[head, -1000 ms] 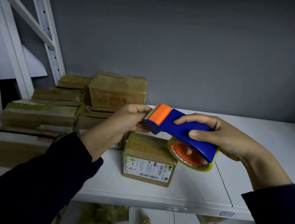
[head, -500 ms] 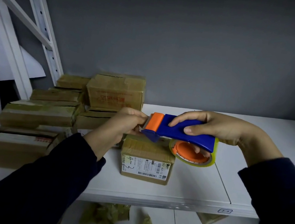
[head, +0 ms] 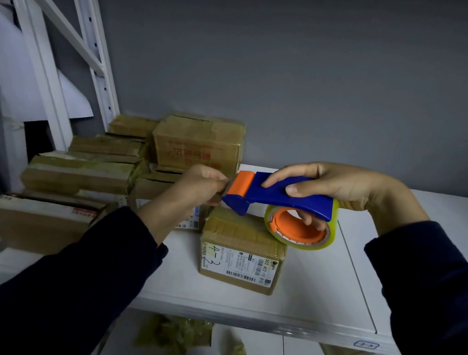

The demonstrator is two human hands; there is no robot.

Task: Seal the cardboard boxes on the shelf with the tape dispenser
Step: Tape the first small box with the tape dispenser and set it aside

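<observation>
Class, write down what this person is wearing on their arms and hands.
The left sleeve and right sleeve are long, plain and dark navy, ending at the wrists. The left hand and right hand are bare: no gloves, rings or watch visible.

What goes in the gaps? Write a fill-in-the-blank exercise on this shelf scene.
1. The right hand grips the ____ body of the plastic tape dispenser.
2. The left hand pinches at the dispenser's ____ front end.
3. The small brown cardboard box below it stands on a ____ metal shelf.
Missing words: blue; orange; white.
</observation>
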